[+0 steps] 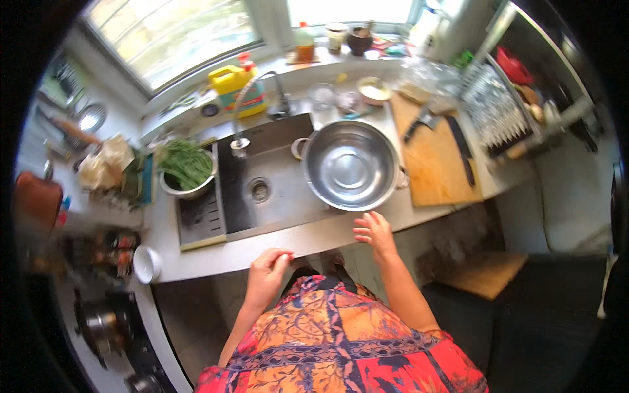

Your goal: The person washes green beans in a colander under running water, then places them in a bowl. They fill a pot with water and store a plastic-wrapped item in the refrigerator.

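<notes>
My right hand (pixel 374 233) is just in front of a large stainless steel pot (pixel 351 164), its fingers spread and nothing in them. The pot has two side handles and looks empty. It stands at the right end of the steel sink (pixel 290 196), partly over the basin and partly over the counter. At the counter's front edge, left of the pot, my left hand (pixel 268 272) has its fingers curled in towards the thumb, and I see nothing held. A bowl (pixel 189 190) piled with long green vegetables (pixel 184 162) sits on the ribbed drainboard at the sink's left.
A cleaver (pixel 421 120) and a black-handled knife (pixel 462 147) lie on the wooden cutting board (pixel 427 182) at right. Behind the sink rise a curved faucet (pixel 278 93) and a yellow jug (pixel 231 86). A white bowl (pixel 146 264) stands at the counter's left corner.
</notes>
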### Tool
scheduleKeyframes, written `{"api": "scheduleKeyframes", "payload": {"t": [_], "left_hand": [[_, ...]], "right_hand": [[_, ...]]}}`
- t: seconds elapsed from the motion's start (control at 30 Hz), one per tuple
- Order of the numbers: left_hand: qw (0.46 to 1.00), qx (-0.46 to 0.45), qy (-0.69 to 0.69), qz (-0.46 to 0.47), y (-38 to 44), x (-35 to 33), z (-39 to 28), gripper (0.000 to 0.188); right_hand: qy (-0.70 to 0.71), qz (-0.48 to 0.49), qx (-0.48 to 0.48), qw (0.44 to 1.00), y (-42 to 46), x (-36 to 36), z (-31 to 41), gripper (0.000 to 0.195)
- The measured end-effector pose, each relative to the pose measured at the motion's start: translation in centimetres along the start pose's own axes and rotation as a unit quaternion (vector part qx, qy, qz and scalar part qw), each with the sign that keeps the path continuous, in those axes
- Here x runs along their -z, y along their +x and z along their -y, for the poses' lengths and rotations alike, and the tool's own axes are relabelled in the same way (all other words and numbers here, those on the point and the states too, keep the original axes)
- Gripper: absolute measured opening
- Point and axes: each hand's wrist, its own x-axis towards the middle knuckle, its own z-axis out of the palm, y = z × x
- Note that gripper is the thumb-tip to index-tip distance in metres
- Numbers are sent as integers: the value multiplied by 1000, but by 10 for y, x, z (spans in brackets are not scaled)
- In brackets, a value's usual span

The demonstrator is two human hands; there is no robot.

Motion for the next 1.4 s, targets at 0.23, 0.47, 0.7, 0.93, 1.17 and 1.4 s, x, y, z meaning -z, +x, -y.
{"api": "scheduleKeyframes", "payload": {"t": [0.23, 0.47, 0.7, 0.93, 1.17, 1.4], "left_hand": [[994, -42, 102, -17, 2, 8, -14, 17], [979, -31, 90, -178, -44, 46, 21, 14], [977, 11, 53, -208, -59, 74, 34, 13], [980, 12, -7, -198, -56, 99, 44, 13], [988, 38, -42, -141, -42, 115, 52, 13], [996, 29, -46, -70, -11, 114, 47, 14]], "right_hand": [[129, 3, -57, 990, 38, 13, -22, 49], [75, -44, -8, 996, 59, 3, -35, 37], [62, -102, 26, 993, 83, 20, -38, 29], [58, -134, 25, 989, 95, 12, -33, 18], [31, -132, 44, 990, 89, 13, -22, 15], [57, -109, 37, 992, 91, 13, -16, 17]]}}
